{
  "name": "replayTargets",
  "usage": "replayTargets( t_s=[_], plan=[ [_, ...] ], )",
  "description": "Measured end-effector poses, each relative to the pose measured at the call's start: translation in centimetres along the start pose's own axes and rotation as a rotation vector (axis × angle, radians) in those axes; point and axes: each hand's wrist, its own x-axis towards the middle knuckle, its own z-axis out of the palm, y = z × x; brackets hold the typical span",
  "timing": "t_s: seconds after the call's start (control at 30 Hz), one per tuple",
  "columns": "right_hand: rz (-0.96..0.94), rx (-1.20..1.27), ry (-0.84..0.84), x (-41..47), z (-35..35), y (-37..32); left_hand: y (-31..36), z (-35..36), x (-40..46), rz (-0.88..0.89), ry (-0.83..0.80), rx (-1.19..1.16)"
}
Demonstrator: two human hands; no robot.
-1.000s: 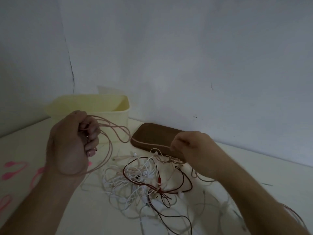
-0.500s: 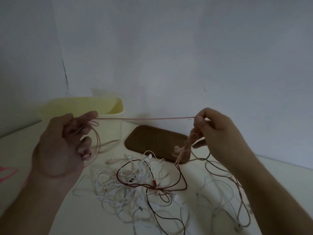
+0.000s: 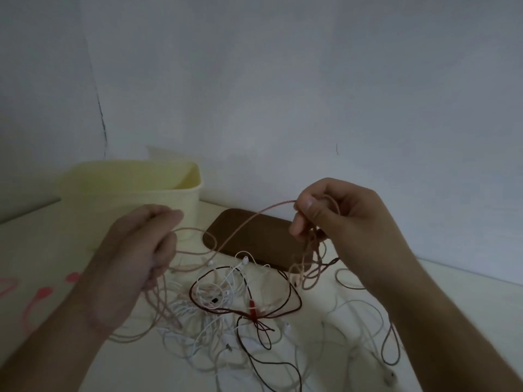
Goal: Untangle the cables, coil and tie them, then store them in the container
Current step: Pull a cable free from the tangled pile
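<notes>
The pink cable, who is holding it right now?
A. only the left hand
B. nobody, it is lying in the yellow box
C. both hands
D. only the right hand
C: the pink cable runs from the left hand, which grips loops of it, up to the right hand, which pinches it between thumb and fingers.

A plain pale wall (image 3: 311,80) fills the upper part of the view, dim and bluish under weak light. At the left it meets a second wall (image 3: 42,94) in a corner marked by a thin dark crack (image 3: 101,120). A small dark mark (image 3: 336,148) sits lower on the right. Below lies a cream counter (image 3: 42,244) with pink markings (image 3: 36,295) at its left edge.
</notes>
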Motion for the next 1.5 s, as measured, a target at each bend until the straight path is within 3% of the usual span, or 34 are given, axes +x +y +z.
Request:
replayTargets(
  t_s=[0.07, 0.23, 0.33, 0.5, 0.73, 1.03, 1.5],
  plan=[
    [-0.014, 0.005, -0.064, -0.2, 1.3, 0.0, 0.2, 0.8, -0.6, 0.091, -0.045, 0.044],
    [-0.125, -0.123, -0.205, -1.3, 5.1, 0.7, 1.1, 2.1, -2.4, 0.196, -0.367, 0.133],
    [-0.237, -0.251, -0.216, -1.7, 6.0, 0.7, 1.1, 2.7, -2.3, 0.195, -0.357, 0.199],
    [-0.040, -0.077, -0.251, -0.8, 4.3, 0.5, 0.9, 1.1, -1.7, 0.107, -0.347, 0.117],
    [0.084, 0.101, -0.062, 0.0, 1.7, 0.8, 1.0, 1.0, -1.6, 0.151, -0.154, 0.069],
    [0.177, 0.363, 0.210, 1.2, -1.2, 1.5, -0.2, -0.2, 0.2, 0.088, 0.111, -0.168],
    [0.255, 0.647, 0.580, 2.1, -3.8, 2.7, -0.3, -1.1, 1.0, 0.060, 0.168, -0.339]
  ],
)
